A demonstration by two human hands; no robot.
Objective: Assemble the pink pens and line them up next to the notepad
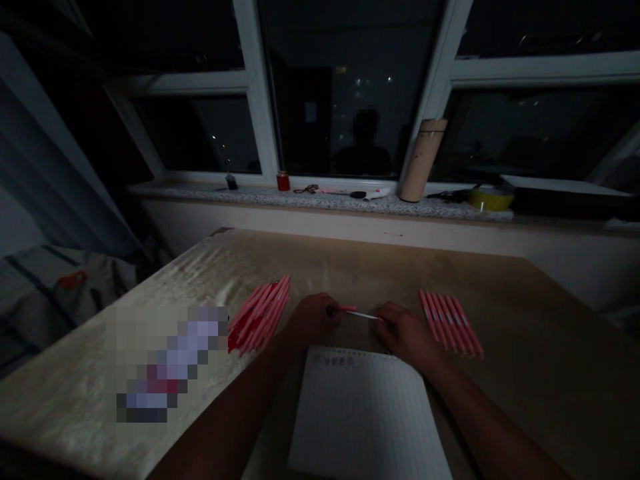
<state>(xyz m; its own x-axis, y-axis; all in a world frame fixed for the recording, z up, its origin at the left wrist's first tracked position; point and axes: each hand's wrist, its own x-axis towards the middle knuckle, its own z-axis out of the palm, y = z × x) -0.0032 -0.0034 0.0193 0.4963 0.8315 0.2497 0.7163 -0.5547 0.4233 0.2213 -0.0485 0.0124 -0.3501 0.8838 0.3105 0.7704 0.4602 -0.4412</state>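
Beyond the notebook (369, 420), my left hand (316, 316) and right hand (404, 331), grips clamped on one pink-and-white pen (363, 315), heaped pens (261, 315) left of the notebook

The brownish tabletop (370, 260) carries a loose, overlapping pile of slim pink pens (263, 313) left of centre, with something red (243, 332) showing among them. Farther left lies a pixelated object (193, 350). A lined notebook (367, 413) lies near centre, a neat row of pink pens (453, 327) to its right.
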